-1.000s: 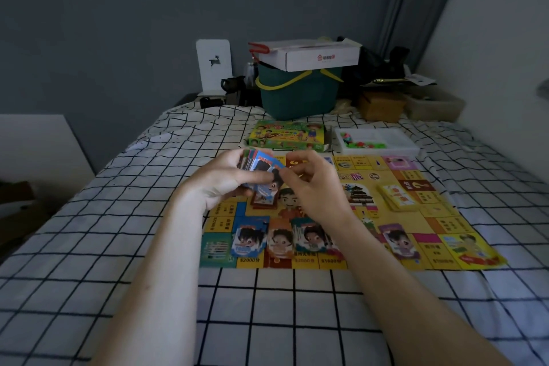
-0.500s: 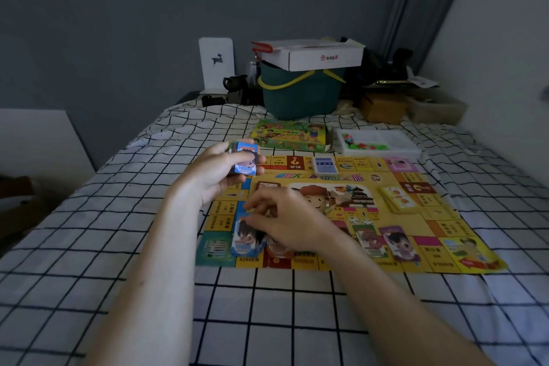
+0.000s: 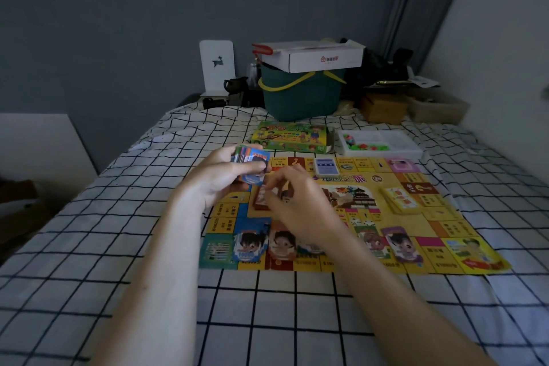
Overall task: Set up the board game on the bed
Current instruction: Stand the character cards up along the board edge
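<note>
Checked bedding covers the bed (image 3: 118,217) in a dim grey-walled room, where a yellow board (image 3: 445,217) already lies flat and open. Above the board's left side, the left hand (image 3: 219,178) clamps a fanned deck (image 3: 251,157), thumb across the top card, while the right hand (image 3: 297,202), fingers curled together, pinches what looks like a single card over a red pile (image 3: 260,199) near the board's centre; the card itself is too blurred to be sure of. Along the board's near edge sit several character cards (image 3: 251,242); a blue pile (image 3: 326,165) rests at its far edge and a yellow pile (image 3: 401,200) on its right. Beyond the board's far edge lie the box (image 3: 291,137) and a tray (image 3: 383,142) of small pieces. Setup appears well under way, with the deck still to be dealt and the tray's pieces not yet placed.
</note>
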